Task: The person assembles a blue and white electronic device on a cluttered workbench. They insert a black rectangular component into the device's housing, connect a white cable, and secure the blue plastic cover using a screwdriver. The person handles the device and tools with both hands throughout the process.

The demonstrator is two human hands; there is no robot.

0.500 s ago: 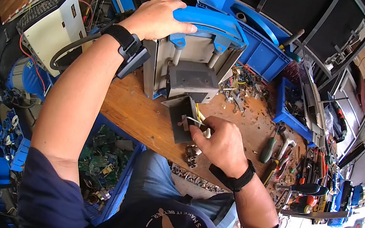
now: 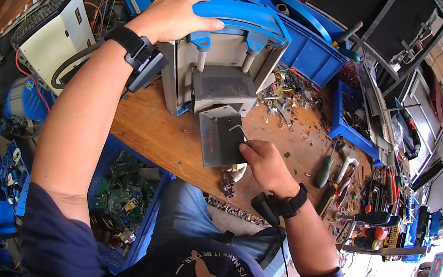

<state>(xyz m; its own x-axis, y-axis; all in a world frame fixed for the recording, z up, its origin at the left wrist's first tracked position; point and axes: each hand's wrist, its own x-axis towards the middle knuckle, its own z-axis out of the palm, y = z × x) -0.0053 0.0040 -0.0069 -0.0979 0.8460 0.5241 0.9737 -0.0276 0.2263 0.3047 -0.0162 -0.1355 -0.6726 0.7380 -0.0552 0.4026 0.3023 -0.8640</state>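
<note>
My left hand [image 2: 174, 15] is wrapped over the blue top edge [image 2: 245, 15] of a grey metal housing [image 2: 175, 83] that stands on the bench, its thumb on the near side. Two short posts run down from blue brackets to a dark grey box [image 2: 224, 88] on the housing. Below that box a dark metal plate [image 2: 215, 140] is tilted toward me. My right hand [image 2: 269, 165] is closed on the plate's right edge, thumb on top. A thin bent rod, like a hex key [image 2: 237, 128], shows over the plate by its fingertips; how it is held is hidden.
Screws and metal scraps [image 2: 284, 99] litter the wooden bench [image 2: 146, 127]. Blue crates [image 2: 313, 60] stand behind. A green-handled screwdriver [image 2: 324, 171] and several other tools lie at the right. Below the bench edge, a blue bin [image 2: 156, 209] holds circuit boards.
My right hand has gone from holding the bent rod beside the yellow wire to gripping the plate's edge. The plate has swung up, covering the wire. My left hand stays on the housing.
</note>
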